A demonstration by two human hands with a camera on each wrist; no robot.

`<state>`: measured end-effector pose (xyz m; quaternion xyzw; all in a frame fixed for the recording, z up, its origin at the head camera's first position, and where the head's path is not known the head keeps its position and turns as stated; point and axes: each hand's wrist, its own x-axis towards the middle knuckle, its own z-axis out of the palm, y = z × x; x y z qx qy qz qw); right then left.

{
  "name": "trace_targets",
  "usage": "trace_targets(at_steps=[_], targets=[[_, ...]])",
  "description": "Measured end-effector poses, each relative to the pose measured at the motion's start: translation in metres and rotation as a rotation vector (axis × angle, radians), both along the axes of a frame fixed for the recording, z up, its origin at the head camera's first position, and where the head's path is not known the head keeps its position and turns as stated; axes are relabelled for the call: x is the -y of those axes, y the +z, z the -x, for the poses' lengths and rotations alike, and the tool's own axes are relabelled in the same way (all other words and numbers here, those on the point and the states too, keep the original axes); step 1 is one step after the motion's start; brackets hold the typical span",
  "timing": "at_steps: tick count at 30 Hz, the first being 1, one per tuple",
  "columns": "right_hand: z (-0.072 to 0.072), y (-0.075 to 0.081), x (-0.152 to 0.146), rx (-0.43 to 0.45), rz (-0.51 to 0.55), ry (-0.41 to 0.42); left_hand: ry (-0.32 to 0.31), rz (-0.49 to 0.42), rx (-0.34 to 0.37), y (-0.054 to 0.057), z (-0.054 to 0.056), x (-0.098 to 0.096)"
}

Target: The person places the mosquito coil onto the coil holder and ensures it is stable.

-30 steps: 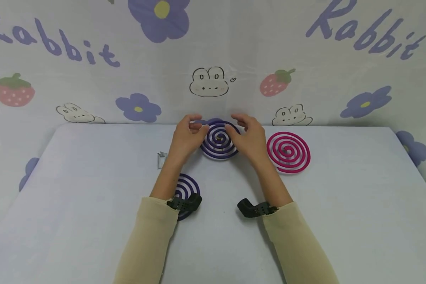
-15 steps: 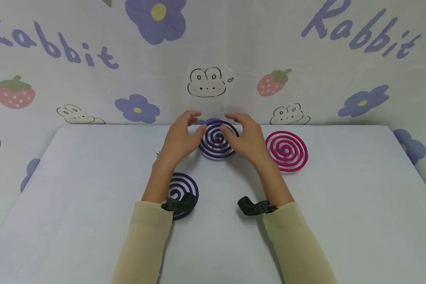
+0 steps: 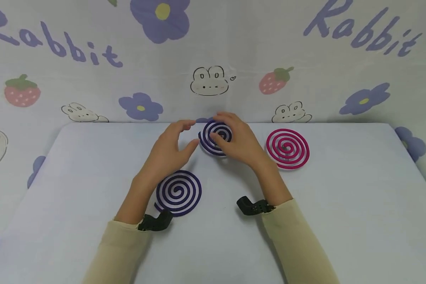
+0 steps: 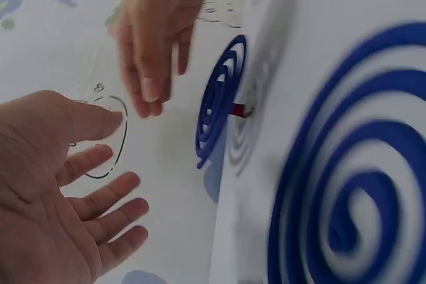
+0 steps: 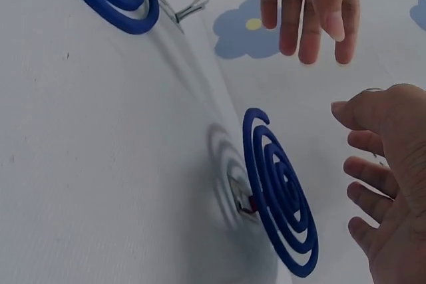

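A dark blue mosquito coil (image 3: 206, 146) sits at the table's back edge, raised on a small metal stand (image 5: 239, 199). My right hand (image 3: 242, 141) overlaps its right side in the head view; in the right wrist view the bent fingers stand apart from it, holding nothing. To the coil's left is my left hand (image 3: 165, 154), with thumb and fingers spread around nothing. A second blue mosquito coil (image 3: 178, 190) lies nearer, partly below my left wrist. To the right of my right hand is a pink mosquito coil (image 3: 286, 148).
Another metal stand (image 5: 190, 11) shows at the top of the right wrist view; my left hand hides it in the head view. Behind the white table (image 3: 340, 221) hangs a printed cloth (image 3: 241, 39). Each wrist carries a black camera (image 3: 253, 206).
My left hand has drawn left and toward me, uncovering the nearer blue coil. My right hand has shifted slightly left over the far coil, whose loose end now shows at its left.
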<state>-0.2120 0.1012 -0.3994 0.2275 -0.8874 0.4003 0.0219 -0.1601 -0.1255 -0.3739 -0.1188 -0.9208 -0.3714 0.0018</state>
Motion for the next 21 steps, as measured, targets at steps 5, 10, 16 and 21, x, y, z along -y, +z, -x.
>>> trace_targets(at_steps=[5, 10, 16, 21], targets=[[-0.007, 0.009, 0.006, -0.002, -0.011, 0.057, -0.038, 0.046, 0.027, -0.002, -0.021, 0.015], [-0.017, 0.016, 0.017, 0.005, -0.01, 0.161, -0.017, 0.053, 0.073, -0.002, -0.043, 0.04], [-0.035, 0.013, 0.034, 0.055, -0.097, 0.352, 0.002, 0.096, 0.084, -0.006, -0.071, 0.059], [-0.053, 0.012, 0.043, 0.148, -0.242, 0.489, -0.033, 0.227, 0.124, -0.013, -0.087, 0.059]])
